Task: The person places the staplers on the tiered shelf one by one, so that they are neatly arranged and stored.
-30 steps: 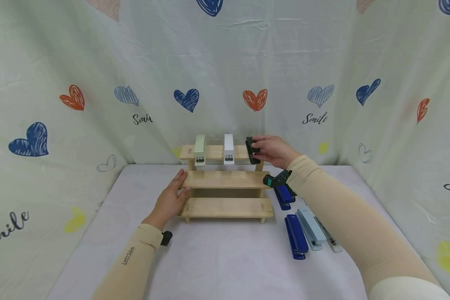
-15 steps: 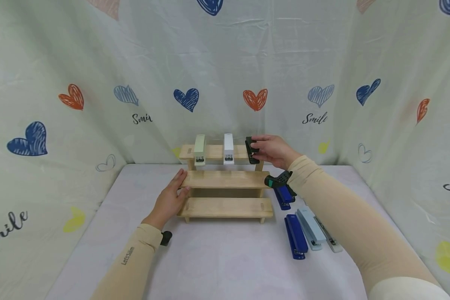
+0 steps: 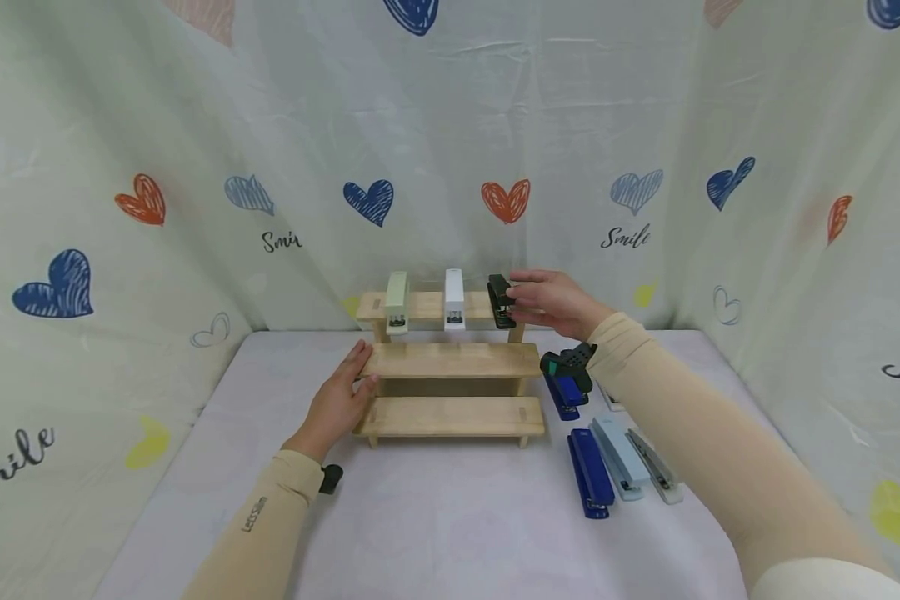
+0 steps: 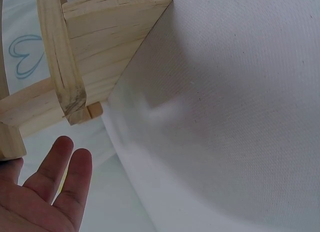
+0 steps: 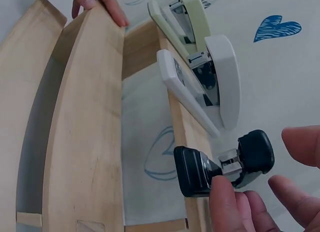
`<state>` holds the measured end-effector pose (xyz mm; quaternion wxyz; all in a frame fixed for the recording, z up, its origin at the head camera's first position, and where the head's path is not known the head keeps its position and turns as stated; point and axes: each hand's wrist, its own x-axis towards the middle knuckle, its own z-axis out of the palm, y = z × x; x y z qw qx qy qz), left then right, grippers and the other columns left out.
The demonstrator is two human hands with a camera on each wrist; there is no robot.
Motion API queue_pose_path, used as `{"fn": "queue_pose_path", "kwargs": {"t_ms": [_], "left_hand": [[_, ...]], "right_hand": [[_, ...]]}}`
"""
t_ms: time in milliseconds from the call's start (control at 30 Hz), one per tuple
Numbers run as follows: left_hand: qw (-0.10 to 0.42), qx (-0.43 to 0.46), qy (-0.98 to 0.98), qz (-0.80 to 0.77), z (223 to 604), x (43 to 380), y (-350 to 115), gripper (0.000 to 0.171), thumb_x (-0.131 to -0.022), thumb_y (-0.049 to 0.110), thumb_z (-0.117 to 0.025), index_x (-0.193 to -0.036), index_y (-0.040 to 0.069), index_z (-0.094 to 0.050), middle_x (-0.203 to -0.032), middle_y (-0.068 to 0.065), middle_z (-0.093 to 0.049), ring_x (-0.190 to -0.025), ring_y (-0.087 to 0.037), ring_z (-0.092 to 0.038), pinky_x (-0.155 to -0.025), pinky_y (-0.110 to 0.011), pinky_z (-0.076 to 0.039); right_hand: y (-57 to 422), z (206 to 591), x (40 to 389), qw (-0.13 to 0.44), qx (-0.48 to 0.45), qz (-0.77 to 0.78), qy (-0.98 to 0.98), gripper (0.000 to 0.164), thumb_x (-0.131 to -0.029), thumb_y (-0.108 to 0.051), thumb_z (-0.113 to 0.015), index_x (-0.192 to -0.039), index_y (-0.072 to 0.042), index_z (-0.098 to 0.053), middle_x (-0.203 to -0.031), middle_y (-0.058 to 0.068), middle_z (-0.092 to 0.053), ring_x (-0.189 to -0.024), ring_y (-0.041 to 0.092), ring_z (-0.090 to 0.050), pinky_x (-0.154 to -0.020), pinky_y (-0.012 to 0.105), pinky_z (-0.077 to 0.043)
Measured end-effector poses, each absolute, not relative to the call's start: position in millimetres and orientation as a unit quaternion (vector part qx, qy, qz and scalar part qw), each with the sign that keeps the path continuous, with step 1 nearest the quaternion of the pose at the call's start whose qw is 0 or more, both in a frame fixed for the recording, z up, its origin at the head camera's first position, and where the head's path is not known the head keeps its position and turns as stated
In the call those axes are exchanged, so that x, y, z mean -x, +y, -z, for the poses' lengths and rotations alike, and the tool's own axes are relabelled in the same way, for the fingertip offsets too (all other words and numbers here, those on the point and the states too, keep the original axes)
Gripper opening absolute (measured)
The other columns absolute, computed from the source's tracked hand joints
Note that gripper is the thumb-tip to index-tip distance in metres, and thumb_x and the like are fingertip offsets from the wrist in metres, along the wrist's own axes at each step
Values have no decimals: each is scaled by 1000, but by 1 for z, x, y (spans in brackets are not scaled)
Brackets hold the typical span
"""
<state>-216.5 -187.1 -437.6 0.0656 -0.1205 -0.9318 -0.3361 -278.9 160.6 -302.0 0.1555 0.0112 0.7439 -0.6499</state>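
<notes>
Right hand (image 3: 558, 302) loosened; rack (image 3: 450, 360) holds staplers (image 3: 453, 298).

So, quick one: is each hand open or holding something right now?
Left hand: open, resting against the left end of the wooden rack.
Right hand: open, close beside the black stapler, not gripping it.

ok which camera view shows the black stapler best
Right wrist: the black stapler looks largest there, its front end plainly visible. The head view shows it smaller, at the right end of the top shelf; the left wrist view doesn't show it.
</notes>
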Motion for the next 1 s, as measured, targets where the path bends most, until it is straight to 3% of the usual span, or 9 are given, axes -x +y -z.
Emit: {"fn": "queue_pose_path", "kwargs": {"t_ms": [433, 1000], "left_hand": [[55, 118, -932, 339, 436, 215, -187, 59, -107, 27, -51, -158, 7, -29, -164, -10, -20, -140, -39, -35, -110, -58, -31], [56, 120, -933, 335, 435, 215, -186, 59, -107, 28, -49, -158, 6, -28, -164, -11, -20, -139, -40, -36, -109, -59, -31]], "right_hand": [[234, 305, 248, 188, 39, 599, 778, 57, -103, -15, -56, -154, 0, -32, -156, 19, -31, -134, 38, -40, -104, 48, -43], [346, 381, 169, 215, 8, 541, 813, 67, -103, -30, -58, -153, 4, -28, -155, 32, -26, -135, 51, -37, -98, 45, -50]]}}
